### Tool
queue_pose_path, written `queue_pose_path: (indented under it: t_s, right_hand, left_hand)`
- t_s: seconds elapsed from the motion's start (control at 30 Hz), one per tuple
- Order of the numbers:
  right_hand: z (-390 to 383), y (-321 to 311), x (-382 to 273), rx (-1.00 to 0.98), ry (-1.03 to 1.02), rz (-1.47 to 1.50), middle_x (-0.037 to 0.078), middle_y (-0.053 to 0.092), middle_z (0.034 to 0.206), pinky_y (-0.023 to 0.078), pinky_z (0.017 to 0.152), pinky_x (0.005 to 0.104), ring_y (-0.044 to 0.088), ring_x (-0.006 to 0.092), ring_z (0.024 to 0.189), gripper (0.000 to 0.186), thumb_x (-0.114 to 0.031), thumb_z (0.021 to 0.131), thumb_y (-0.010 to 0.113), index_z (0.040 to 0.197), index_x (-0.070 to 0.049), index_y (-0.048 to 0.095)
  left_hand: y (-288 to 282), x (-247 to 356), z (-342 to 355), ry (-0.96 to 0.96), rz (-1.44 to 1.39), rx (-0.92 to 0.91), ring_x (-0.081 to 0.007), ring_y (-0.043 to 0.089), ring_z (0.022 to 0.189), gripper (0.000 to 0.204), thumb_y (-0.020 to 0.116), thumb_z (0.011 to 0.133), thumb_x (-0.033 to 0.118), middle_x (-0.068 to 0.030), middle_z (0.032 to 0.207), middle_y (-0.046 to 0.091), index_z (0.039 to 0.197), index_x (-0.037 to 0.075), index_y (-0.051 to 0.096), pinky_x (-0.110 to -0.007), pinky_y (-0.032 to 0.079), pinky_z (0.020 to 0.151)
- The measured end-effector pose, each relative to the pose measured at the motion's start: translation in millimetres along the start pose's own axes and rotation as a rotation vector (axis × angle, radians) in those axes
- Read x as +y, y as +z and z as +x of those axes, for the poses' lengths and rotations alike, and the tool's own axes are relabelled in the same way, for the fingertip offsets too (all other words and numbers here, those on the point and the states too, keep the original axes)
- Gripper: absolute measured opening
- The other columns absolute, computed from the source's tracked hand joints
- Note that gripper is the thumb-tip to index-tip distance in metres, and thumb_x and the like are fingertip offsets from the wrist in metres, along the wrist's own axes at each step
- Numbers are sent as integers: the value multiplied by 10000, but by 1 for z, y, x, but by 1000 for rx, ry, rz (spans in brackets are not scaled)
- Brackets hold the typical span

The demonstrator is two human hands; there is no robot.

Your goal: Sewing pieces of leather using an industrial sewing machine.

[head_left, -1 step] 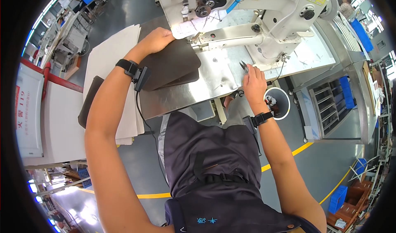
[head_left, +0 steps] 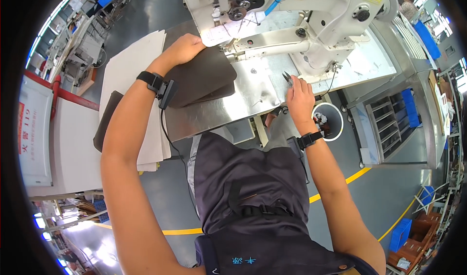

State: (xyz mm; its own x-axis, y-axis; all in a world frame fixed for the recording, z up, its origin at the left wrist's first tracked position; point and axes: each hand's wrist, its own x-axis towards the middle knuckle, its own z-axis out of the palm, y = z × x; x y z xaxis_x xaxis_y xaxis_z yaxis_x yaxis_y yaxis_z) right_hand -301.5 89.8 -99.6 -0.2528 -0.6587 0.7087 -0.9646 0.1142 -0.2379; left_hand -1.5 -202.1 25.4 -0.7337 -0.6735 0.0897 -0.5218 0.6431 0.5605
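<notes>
While the left hand rests at the dark panel, fingertips by the sewing machine, pinching or not, cannot tell; panel on metal table, spreading down-right from those fingers; right hand, farther off, grasps snips, blades angled up-left

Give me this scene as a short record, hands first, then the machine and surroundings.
Left hand: at the dark brown panel, grip unclear
Right hand: holding small dark-tipped snips
Machine: white sewing machine with a blue tube
Work surface: shiny metal tabletop
Left side: stack of pale sheets
Below right hand: round bin with a white rim
</notes>
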Motion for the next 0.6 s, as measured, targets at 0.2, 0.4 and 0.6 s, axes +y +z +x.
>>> queue_pose_path:
  t_s: [0.2,0.4,0.6]
  right_hand:
    - [0,4,1,-1,47,22,112,682,1052,548,782,427,634,326,909,373,-63,855,680,1228,-48,669]
    - [2,2,-7,19,90,20,105,686,1065,549,814,428,653,318,940,353,-101,895,690,1242,-44,659]
    - [26,-44,-15,-10,-11,14,143,688,1125,528,898,464,658,343,982,360,-106,896,706,1247,-40,663]
  left_hand:
    - [-4,1,-3,-100,159,-74,-289,629,1239,494,611,1032,351,-178,1340,679,1362,-17,590,-370,458,1069]
    - [-6,18,-10,-134,221,-26,-285,668,1151,500,578,1042,401,-207,1239,716,1296,-26,635,-379,485,1018]
    - [-12,34,-33,-65,81,60,-414,604,699,510,568,1000,393,-284,773,624,819,-78,650,-474,472,699]
